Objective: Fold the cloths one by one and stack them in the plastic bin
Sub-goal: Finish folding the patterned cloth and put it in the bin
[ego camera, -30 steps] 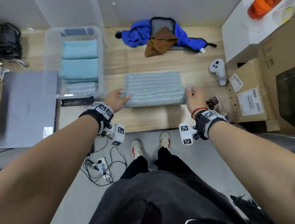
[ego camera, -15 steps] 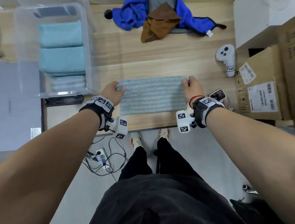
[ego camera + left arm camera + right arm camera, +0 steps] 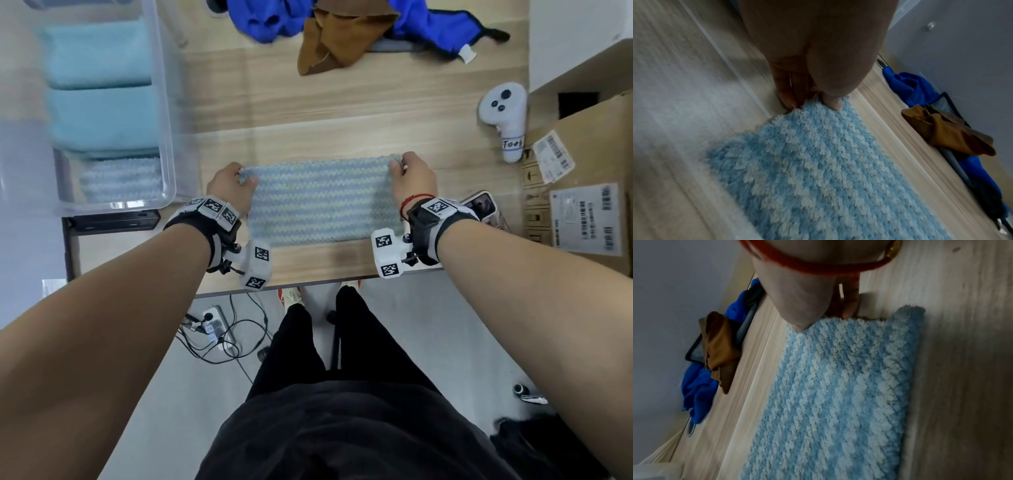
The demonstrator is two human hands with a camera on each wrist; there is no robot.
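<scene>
A fluffy blue-and-white striped cloth (image 3: 322, 200) lies folded in half on the wooden table, near its front edge. My left hand (image 3: 236, 178) pinches the cloth's far left corner (image 3: 818, 104), thumb on top. My right hand (image 3: 400, 168) pinches the far right corner (image 3: 830, 321) the same way. The clear plastic bin (image 3: 168, 102) stands at the left and holds folded light-blue cloths (image 3: 99, 89) and one striped cloth (image 3: 120, 178). A heap of blue cloth (image 3: 421, 24) and brown cloth (image 3: 339, 37) lies at the table's far side.
A white controller (image 3: 503, 113) and a phone (image 3: 483, 205) lie right of the striped cloth, beside cardboard boxes (image 3: 582, 192). A black device (image 3: 113, 221) sits under the bin's front edge. Cables and a power strip (image 3: 215, 329) lie on the floor by my feet.
Both hands carried the cloth's near edge away from me and laid it on the far edge, folding the cloth in half. The view has also moved closer to the table.
</scene>
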